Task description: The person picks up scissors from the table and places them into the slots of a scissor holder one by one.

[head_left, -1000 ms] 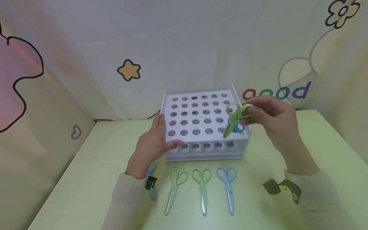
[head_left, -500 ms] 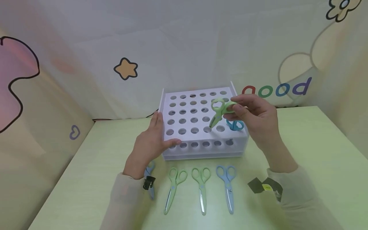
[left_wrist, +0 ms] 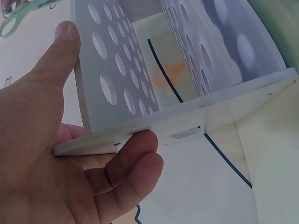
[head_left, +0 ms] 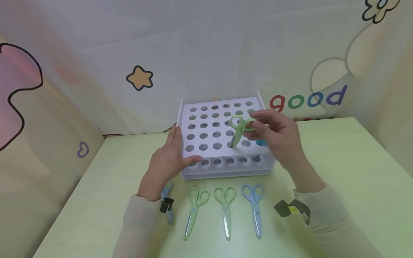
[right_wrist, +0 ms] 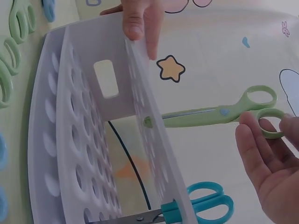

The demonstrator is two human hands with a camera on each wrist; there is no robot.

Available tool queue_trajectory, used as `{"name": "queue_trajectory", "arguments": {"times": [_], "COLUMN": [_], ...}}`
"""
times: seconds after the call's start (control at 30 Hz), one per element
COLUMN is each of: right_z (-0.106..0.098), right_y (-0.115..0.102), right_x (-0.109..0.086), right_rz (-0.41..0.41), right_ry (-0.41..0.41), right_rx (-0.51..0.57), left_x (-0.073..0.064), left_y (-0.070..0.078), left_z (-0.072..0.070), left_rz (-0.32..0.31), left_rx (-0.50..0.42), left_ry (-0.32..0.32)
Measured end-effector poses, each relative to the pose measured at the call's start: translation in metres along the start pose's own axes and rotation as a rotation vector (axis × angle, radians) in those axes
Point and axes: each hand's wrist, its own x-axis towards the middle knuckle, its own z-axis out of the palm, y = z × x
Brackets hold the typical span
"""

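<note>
My right hand (head_left: 277, 132) pinches a pair of light green scissors (head_left: 237, 134) by one handle loop, blades pointing down. Their tip meets a hole in the front row of the white two-tier rack (head_left: 211, 154). The right wrist view puts the tip of these scissors (right_wrist: 201, 117) right at the top board. With thumb on the front edge and fingers against the side panel, my left hand (head_left: 165, 163) grips the rack's front left corner. Teal scissors (right_wrist: 172, 212) stand in a hole at the rack's front right, largely hidden behind my right hand in the head view.
In front of the rack lie two green scissors (head_left: 193, 211) and blue scissors (head_left: 255, 208), handles toward the rack. Another blue pair (head_left: 167, 200) is partly covered by my left wrist. A printed curtain (head_left: 206, 53) hangs behind the pale green table (head_left: 338, 154).
My right hand has carried the green scissors leftward from the rack's right side to a front-row hole. My left hand keeps its grip on the corner.
</note>
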Motion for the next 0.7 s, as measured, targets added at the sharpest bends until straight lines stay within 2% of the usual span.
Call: {"name": "queue_trajectory", "arguments": {"times": [0.23, 0.53, 0.7], "right_z": [0.012, 0.022, 0.026], "right_y": [-0.001, 0.006, 0.011], "right_x": [-0.003, -0.006, -0.006], "right_rz": [0.114, 0.145, 0.100], "right_ry": [0.059, 0.077, 0.080], "right_rx": [-0.151, -0.288, -0.397], "left_x": [-0.001, -0.001, 0.000], "left_y": [-0.002, -0.002, -0.001], "left_z": [0.001, 0.002, 0.002], "left_rz": [0.002, 0.003, 0.009], "left_rx": [-0.008, -0.002, -0.003], "left_ry": [0.015, 0.023, 0.029]}}
